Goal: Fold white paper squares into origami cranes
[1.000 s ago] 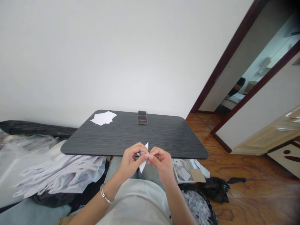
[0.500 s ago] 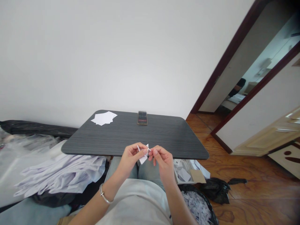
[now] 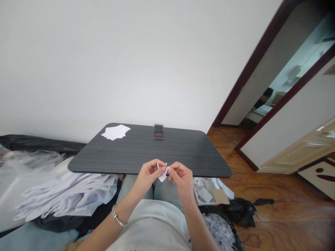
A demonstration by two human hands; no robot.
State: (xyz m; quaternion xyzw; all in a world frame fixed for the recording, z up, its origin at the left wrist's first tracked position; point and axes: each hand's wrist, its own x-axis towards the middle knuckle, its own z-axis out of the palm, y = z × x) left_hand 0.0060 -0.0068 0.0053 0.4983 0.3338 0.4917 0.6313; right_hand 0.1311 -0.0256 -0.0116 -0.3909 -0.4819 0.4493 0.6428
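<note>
A small folded piece of white paper [image 3: 162,178] with pointed ends is held just over the table's near edge. My left hand [image 3: 149,173] is closed on its body, thumb on top. My right hand [image 3: 180,174] pinches a tip of the same paper between thumb and forefinger. The two hands nearly meet at the paper. Beyond them lies the dark wood-grain table [image 3: 146,150], with a loose pile of white paper sheets [image 3: 115,132] at its far left corner.
A phone [image 3: 158,131] stands at the table's back edge by the wall. Right of my legs are a box of papers [image 3: 205,193] and a black bag of paper pieces [image 3: 221,230]. Folded white cloth [image 3: 70,193] lies at left; a black plastic bag [image 3: 240,211] rests on the floor.
My right thumb and forefinger have closed in on the paper's tip. The paper has shifted slightly right, and my left hand keeps hold of it.
</note>
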